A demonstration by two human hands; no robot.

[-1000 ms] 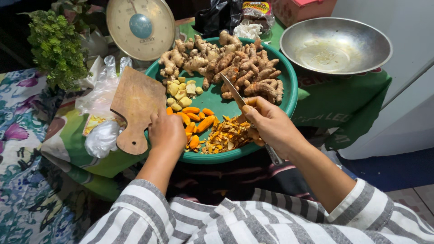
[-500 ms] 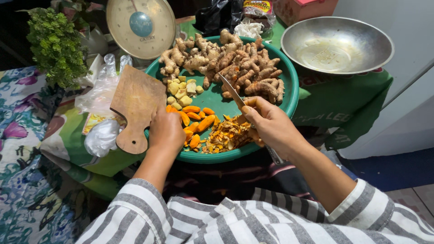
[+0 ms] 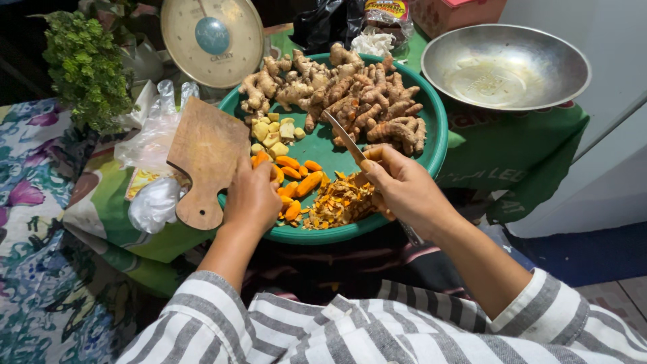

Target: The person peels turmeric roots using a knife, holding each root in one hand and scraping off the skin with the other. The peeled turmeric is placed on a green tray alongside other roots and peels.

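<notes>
A large green round tray (image 3: pixel 435 145) holds a heap of ginger roots (image 3: pixel 350 94), pale peeled chunks (image 3: pixel 273 131), peeled orange turmeric pieces (image 3: pixel 296 178) and a pile of orange peelings (image 3: pixel 340 202). My right hand (image 3: pixel 404 189) grips a knife (image 3: pixel 344 138) whose blade points up and left over the tray. My left hand (image 3: pixel 253 195) rests at the tray's near-left rim, its fingers curled among the orange pieces; whether it holds one is hidden.
A wooden cutting board (image 3: pixel 205 158) leans on the tray's left rim over plastic bags (image 3: pixel 155 135). A kitchen scale (image 3: pixel 212 37) stands behind, a steel bowl (image 3: pixel 505 64) at the right, a leafy green bunch (image 3: pixel 84 64) at the left, packets at the back.
Both hands have stayed almost still at the tray's near rim; the knife blade has shifted only slightly.
</notes>
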